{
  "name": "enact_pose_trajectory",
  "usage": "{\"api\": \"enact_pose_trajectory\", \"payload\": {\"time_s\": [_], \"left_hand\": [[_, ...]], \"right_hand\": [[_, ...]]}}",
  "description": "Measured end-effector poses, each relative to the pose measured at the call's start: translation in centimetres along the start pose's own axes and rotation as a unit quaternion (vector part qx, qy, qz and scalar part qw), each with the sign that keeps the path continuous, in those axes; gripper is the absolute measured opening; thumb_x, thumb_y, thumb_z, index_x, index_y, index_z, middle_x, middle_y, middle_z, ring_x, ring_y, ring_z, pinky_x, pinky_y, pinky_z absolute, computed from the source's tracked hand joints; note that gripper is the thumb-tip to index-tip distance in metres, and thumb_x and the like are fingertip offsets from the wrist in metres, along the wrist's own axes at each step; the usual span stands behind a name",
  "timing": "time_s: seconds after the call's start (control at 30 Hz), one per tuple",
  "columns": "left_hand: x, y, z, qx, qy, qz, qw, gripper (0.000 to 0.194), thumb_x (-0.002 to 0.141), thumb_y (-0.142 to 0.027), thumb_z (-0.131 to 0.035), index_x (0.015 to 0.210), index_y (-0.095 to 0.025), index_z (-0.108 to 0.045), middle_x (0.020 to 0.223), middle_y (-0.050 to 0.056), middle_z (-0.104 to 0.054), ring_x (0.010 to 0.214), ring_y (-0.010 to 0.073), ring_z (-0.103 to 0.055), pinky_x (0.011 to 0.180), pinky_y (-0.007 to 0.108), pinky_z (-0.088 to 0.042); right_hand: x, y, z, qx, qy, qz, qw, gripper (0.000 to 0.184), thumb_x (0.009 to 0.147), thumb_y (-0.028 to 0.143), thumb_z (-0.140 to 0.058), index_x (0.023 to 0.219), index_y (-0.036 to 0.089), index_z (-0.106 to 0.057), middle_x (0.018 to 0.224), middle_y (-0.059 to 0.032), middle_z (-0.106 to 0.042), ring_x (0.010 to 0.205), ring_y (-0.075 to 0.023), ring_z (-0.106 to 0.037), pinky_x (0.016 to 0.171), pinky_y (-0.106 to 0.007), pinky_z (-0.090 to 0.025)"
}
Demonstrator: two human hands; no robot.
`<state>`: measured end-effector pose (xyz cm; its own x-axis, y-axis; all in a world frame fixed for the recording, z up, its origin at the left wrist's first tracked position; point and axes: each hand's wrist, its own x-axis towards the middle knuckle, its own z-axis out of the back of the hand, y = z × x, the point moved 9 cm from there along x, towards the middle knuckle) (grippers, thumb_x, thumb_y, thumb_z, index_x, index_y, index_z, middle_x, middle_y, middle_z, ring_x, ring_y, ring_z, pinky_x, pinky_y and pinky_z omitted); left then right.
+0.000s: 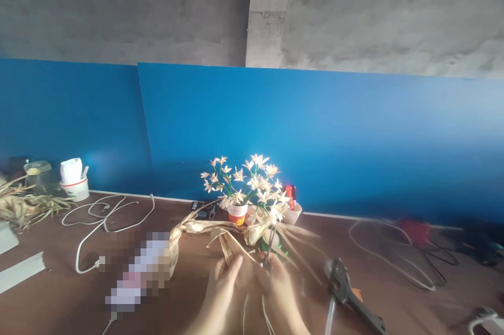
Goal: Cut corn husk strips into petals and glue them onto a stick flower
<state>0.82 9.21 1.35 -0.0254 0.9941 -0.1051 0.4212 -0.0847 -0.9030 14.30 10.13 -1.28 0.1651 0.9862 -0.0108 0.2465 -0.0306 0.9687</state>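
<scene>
Near the table's front middle, my left hand (225, 283) pinches a strip of dried husk (233, 244) between thumb and fingers. Close beside it, my right hand (279, 281) is closed around a slim grey metal tool (271, 243) that looks like scissors pointing upward; motion blurs its lower part. Between the hands the strip's end is smeared. Pale thin strands (266, 316) hang below the right hand. More dried husks (197, 226) lie just behind. White star-shaped flowers (252, 182) on green stems stand in an orange and white paper cup (237, 214).
A dark tool with a long handle (348, 290) lies at right. White cables (106, 224) loop at left, near a pixelated object (139, 274). Dried plant strips (31, 206) and a white tub (76, 188) stand far left. A blue panel (275, 114) closes off the back.
</scene>
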Motion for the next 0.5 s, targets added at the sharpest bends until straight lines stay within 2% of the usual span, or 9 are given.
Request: {"api": "enact_pose_trajectory", "payload": {"time_s": [0.07, 0.17, 0.3, 0.4, 0.5], "left_hand": [[0.3, -0.3, 0.9, 0.02, -0.028, -0.019, 0.999, 0.04, 0.058, -0.05, -0.079, 0.071, -0.012, -0.071, 0.065, 0.008, -0.072, 0.065, 0.0245, -0.068, 0.059, 0.028, -0.051], [1.0, -0.8, 3.5, 0.058, -0.113, -0.048, 0.991, 0.038, 0.057, -0.05, -0.079, 0.063, -0.014, -0.068, 0.054, 0.004, -0.066, 0.054, 0.0206, -0.063, 0.05, 0.026, -0.045], [1.6, -1.1, 6.8, 0.1, -0.208, -0.045, 0.972, 0.039, 0.062, -0.049, -0.076, 0.048, -0.019, -0.056, 0.036, -0.004, -0.046, 0.04, 0.0147, -0.049, 0.043, 0.025, -0.034], [1.8, -1.1, 7.8, 0.084, -0.233, -0.031, 0.968, 0.037, 0.065, -0.045, -0.075, 0.048, -0.02, -0.054, 0.035, -0.006, -0.043, 0.039, 0.0142, -0.046, 0.045, 0.025, -0.032], [2.2, -0.7, 7.8, 0.046, -0.219, -0.021, 0.975, 0.032, 0.066, -0.041, -0.075, 0.052, -0.02, -0.056, 0.038, -0.005, -0.046, 0.041, 0.0146, -0.047, 0.047, 0.025, -0.032]], "right_hand": [[-0.1, -0.3, -0.6, -0.005, 0.036, -0.028, 0.999, 0.037, 0.061, 0.046, -0.076, 0.076, 0.02, -0.054, 0.054, 0.0038, -0.056, 0.049, -0.0122, -0.049, 0.049, -0.022, -0.038], [-0.5, -1.0, -1.6, -0.037, 0.096, -0.077, 0.992, 0.039, 0.061, 0.05, -0.076, 0.074, 0.018, -0.058, 0.058, 0.0007, -0.06, 0.051, -0.0121, -0.051, 0.046, -0.021, -0.033], [-1.3, -1.3, -2.6, -0.081, 0.153, -0.092, 0.981, 0.042, 0.063, 0.054, -0.074, 0.07, 0.016, -0.059, 0.059, -0.0002, -0.061, 0.049, -0.0114, -0.052, 0.046, -0.021, -0.033], [-1.6, -0.4, -3.0, -0.1, 0.17, -0.064, 0.978, 0.041, 0.066, 0.053, -0.072, 0.076, 0.016, -0.061, 0.056, 0.0017, -0.058, 0.052, -0.0127, -0.053, 0.051, -0.022, -0.037], [-1.4, 0.8, -2.7, -0.099, 0.149, -0.039, 0.983, 0.04, 0.065, 0.052, -0.074, 0.077, 0.015, -0.062, 0.061, 0.0008, -0.059, 0.061, -0.0143, -0.055, 0.059, -0.025, -0.041]]}}
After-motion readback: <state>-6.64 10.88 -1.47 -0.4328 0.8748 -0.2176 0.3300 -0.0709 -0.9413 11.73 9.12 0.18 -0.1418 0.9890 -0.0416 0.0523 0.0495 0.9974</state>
